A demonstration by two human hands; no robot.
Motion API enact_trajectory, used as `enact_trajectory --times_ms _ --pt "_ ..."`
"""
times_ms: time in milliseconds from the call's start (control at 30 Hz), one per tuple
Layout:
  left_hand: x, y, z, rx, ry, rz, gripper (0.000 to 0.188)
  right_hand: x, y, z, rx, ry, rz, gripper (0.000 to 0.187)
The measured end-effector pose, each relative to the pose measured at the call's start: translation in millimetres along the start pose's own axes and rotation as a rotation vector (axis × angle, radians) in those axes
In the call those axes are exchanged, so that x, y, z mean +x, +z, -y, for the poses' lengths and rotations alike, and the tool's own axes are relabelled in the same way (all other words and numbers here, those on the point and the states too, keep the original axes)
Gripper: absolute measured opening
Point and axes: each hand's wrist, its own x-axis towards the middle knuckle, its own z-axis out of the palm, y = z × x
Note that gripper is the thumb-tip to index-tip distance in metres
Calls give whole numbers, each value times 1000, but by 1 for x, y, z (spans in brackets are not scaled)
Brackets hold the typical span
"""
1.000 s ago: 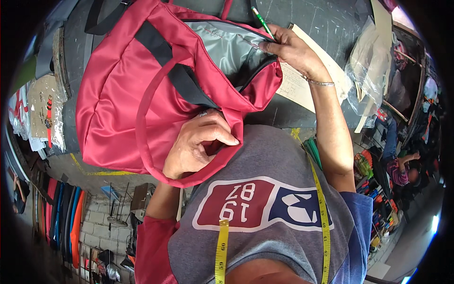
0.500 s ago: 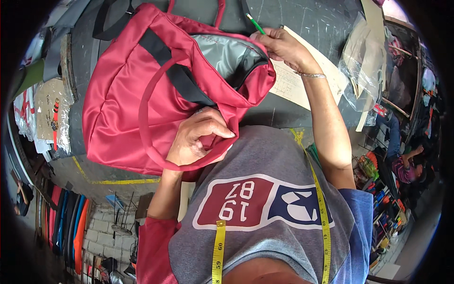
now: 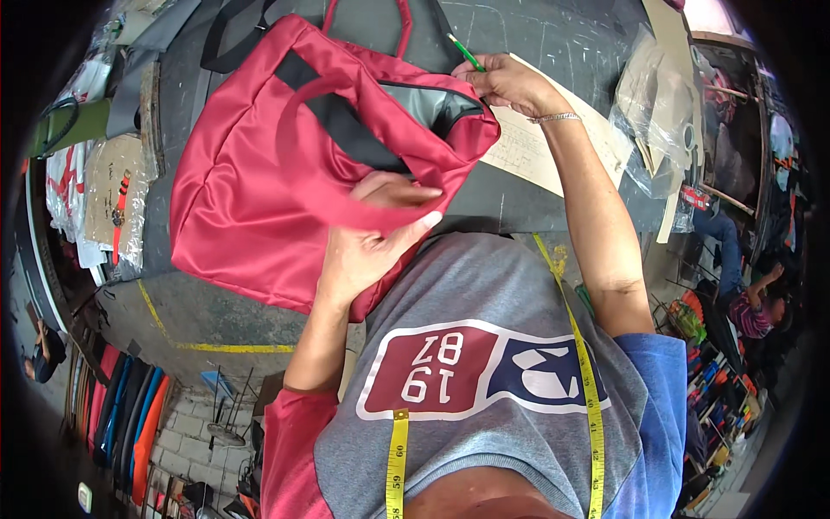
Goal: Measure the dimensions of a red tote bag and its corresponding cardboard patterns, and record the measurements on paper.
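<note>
A red satin-like bag [image 3: 246, 190] with black trim and a grey lining [image 3: 424, 102] lies tilted on the dark table, its zippered mouth partly open. My left hand [image 3: 367, 251] is at the bag's near side, thumb spread away from the fingers. One red carrying handle [image 3: 303, 177], smeared by motion, crosses over that hand between thumb and fingers. At the mouth's right corner, my right hand [image 3: 516, 86] is closed on the bag's edge. A green pencil [image 3: 467, 54] sticks out from the same hand's fingers. The fingertips behind the bag's edge are hidden.
Under my right forearm lies a cream paper sheet [image 3: 527, 156] with handwriting. Clear plastic bags [image 3: 653, 95] lie at the table's right. On the left are a plastic-wrapped brown piece [image 3: 112, 195] and colourful rolls [image 3: 130, 424]. A yellow measuring tape [image 3: 396, 467] hangs round my neck.
The left hand has turned and let go of the bag's near edge, while the handle has swung upward over it. The bag has shifted slightly right and its mouth has narrowed.
</note>
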Motion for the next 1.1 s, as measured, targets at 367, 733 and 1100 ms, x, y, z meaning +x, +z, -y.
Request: enact_trajectory --times_ms 367,733,1100 --pt "-17 5 19 -53 -88 -43 20 17 11 -5 -574 -92 -92 30" --pt "-34 19 74 -93 -276 -207 16 1 33 -4 -1047 -315 -327 36" --pt "-18 16 56 -67 -313 -287 12 -4 31 -39 -988 -360 -351 26"
